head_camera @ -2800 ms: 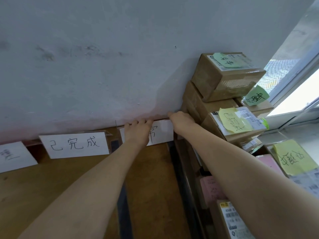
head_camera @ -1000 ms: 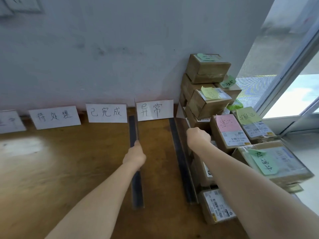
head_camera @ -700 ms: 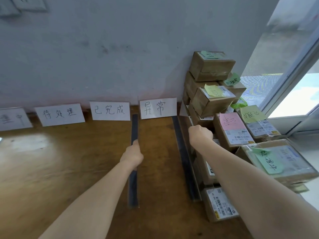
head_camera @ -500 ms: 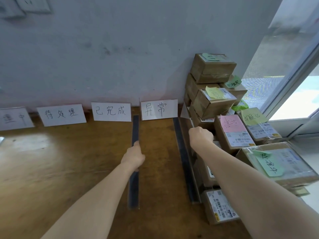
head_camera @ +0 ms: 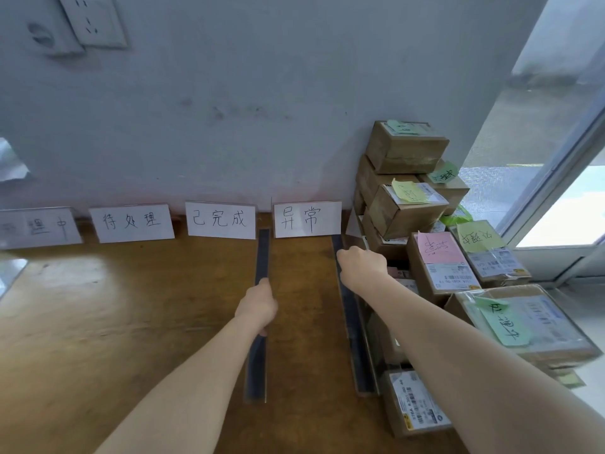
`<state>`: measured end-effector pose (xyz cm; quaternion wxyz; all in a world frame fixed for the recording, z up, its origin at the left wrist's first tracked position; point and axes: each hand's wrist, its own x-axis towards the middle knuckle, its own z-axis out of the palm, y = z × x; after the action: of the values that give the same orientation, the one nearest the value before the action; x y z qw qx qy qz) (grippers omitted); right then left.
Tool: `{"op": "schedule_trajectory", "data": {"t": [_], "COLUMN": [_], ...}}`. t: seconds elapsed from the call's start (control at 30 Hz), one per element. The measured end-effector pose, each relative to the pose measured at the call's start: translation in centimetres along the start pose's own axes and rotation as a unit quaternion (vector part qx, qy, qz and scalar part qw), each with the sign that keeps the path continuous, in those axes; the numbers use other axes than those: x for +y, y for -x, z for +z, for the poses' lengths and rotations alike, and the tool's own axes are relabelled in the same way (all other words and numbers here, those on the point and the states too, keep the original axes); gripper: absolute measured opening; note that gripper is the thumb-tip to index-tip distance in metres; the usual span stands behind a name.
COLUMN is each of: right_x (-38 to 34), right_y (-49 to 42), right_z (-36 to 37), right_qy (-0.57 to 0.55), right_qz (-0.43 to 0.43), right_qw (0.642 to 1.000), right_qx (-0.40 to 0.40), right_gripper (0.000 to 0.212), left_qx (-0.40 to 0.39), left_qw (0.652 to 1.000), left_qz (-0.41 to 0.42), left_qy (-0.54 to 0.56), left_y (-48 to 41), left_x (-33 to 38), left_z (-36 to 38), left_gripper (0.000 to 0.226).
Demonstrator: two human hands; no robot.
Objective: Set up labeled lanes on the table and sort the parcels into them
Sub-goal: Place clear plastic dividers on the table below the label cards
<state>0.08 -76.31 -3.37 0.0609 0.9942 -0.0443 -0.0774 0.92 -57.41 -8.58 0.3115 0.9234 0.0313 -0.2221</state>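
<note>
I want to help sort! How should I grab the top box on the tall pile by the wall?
Grip the top box by its two side faces, reaching from the front: it sits uppermost, free to lift, and the wall stands close behind.

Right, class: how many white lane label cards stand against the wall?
4, in a row: the leftmost card, cut by the frame; 待处理 card; 已完成 card; 异常 card. More may be hidden.

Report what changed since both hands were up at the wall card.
Both hands drew back from the 异常 card. The left hand now grips the left strip; the right hand sits curled on the right strip, grip unclear. The other cards and parcel stack are unmoved.
</note>
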Motion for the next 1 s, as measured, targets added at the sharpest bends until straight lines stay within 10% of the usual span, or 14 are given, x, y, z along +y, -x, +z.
{"op": "schedule_trajectory", "data": {"t": [1.0], "right_x": [-8.1], "right_y": [-1.8], "right_z": [-5.2], "right_qy": [0.038], "right_qz": [-0.136], "right_qw": [0.987], "right_qx": [0.072], "right_gripper": [0.028], "left_qx": [0.144], "left_qw": [0.973], "left_qz": [0.063], "left_qy": [-0.172], "left_y": [2.7], "left_x": [-3.7], "left_z": [-11.1], "left_gripper": [0.044]}}
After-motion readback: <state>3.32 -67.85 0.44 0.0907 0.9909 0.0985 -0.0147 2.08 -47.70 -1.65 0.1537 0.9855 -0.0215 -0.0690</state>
